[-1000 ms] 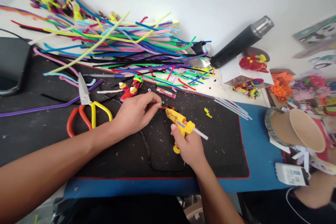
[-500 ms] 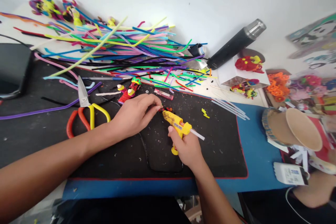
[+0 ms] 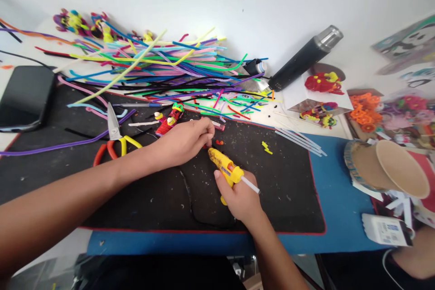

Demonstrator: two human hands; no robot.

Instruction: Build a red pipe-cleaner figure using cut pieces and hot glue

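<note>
My right hand [image 3: 239, 197] is wrapped round a yellow glue gun [image 3: 224, 167] with a clear glue stick poking out of its back. The nozzle points up-left at my left fingertips. My left hand [image 3: 185, 140] rests on the black mat [image 3: 152, 190] with its fingers pinched on a tiny piece I cannot make out, just at the nozzle. A small red and green bit [image 3: 219, 142] lies on the mat right beside the fingertips. A small red pipe-cleaner figure [image 3: 170, 120] lies just beyond my left hand.
Scissors with red and yellow handles [image 3: 113, 140] lie left of my forearm. A big heap of coloured pipe cleaners [image 3: 152, 61] fills the back. A black flask [image 3: 304, 59] leans at the wall. A dark phone [image 3: 25, 97] lies far left, clear glue sticks [image 3: 299, 138] and paper cups [image 3: 390, 170] at right.
Both hands have stayed together at the same spot on the mat. The glue gun has tilted lower and its nozzle has closed in under my left fingertips. The camera has shifted slightly.
</note>
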